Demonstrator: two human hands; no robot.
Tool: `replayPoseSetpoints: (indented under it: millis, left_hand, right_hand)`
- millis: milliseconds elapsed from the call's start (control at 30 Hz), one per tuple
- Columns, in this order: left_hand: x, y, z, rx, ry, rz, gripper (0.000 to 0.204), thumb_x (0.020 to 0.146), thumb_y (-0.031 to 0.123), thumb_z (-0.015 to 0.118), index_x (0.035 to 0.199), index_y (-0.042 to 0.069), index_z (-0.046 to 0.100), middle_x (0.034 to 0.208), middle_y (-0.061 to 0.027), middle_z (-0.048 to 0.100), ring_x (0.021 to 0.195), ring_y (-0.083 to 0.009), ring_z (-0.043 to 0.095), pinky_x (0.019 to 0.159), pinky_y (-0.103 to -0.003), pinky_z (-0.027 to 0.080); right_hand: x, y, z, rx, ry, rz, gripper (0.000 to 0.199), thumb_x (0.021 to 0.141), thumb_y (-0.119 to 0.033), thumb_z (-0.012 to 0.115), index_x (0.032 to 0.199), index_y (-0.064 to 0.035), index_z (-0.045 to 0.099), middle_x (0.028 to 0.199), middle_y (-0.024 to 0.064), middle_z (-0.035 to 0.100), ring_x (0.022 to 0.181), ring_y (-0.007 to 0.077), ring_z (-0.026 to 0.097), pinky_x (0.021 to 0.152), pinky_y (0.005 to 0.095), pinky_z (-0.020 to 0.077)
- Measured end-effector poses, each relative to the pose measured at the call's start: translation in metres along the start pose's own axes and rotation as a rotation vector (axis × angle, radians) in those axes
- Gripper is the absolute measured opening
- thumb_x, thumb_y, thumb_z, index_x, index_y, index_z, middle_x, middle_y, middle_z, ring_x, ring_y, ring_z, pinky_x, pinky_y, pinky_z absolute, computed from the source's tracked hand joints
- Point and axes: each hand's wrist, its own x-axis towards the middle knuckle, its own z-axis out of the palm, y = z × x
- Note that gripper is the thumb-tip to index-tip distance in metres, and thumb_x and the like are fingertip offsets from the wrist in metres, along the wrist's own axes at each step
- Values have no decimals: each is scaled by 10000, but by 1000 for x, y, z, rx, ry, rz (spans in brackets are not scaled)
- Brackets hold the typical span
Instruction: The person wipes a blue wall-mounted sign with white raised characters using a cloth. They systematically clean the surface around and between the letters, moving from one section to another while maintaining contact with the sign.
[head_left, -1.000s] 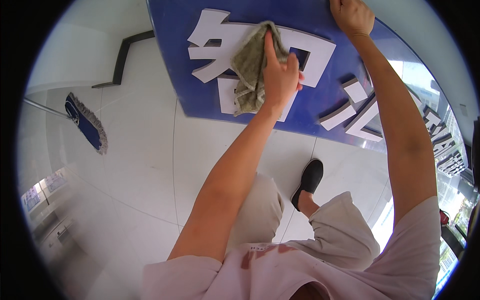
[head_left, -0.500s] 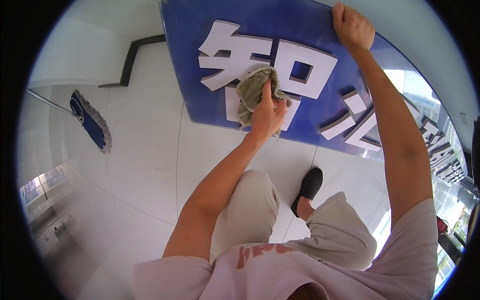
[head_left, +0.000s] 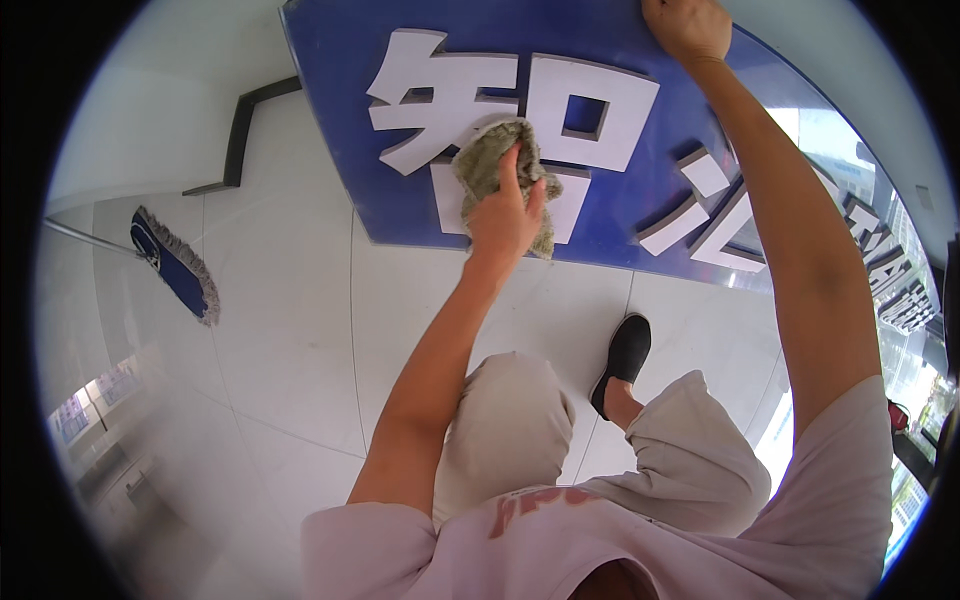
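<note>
My left hand [head_left: 503, 215] presses a fuzzy grey-green cloth [head_left: 487, 158] against the raised white lettering [head_left: 610, 110] of a blue signboard [head_left: 350, 150]. The index finger lies stretched over the cloth and the other fingers curl at its side. Parts of the lower white shape are hidden behind the cloth and hand. Up at the board's far edge, my right hand [head_left: 690, 28] is closed over the rim, its fingertips partly out of sight. More raised white characters [head_left: 700, 172] run along the board to the right, beneath my right forearm.
A blue flat mop with grey fringe [head_left: 178, 265] rests on the pale tiled floor [head_left: 290, 330] to the left. Behind it, a dark strip [head_left: 240, 140] follows the wall base. My black shoe [head_left: 627, 350] stands close to the board's near edge.
The whole view has shifted a little, so the board appears higher and further left. My left hand stays on the cloth at nearly the same lettering, and my right hand keeps its hold.
</note>
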Motion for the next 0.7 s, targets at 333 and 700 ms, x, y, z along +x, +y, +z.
replayPoseSetpoints:
  millis: [333, 700]
  left_hand:
    - [14, 41, -21, -11, 262, 564, 157, 876, 150, 731, 940, 50, 629, 700, -54, 594, 556, -229, 552, 529, -297, 473]
    - [59, 69, -16, 576, -200, 449, 308, 970, 258, 556, 1103, -11, 487, 597, -126, 647, 520, -278, 653, 455, -361, 469]
  right_hand:
    - [0, -6, -3, 69, 67, -64, 372, 952, -301, 514, 663, -88, 611, 690, 162, 652, 605, 383, 622, 583, 518, 497]
    - [-1, -12, -14, 60, -16, 55, 391, 969, -326, 485, 709, -81, 643, 741, 168, 672, 685, 388, 649, 649, 522, 515]
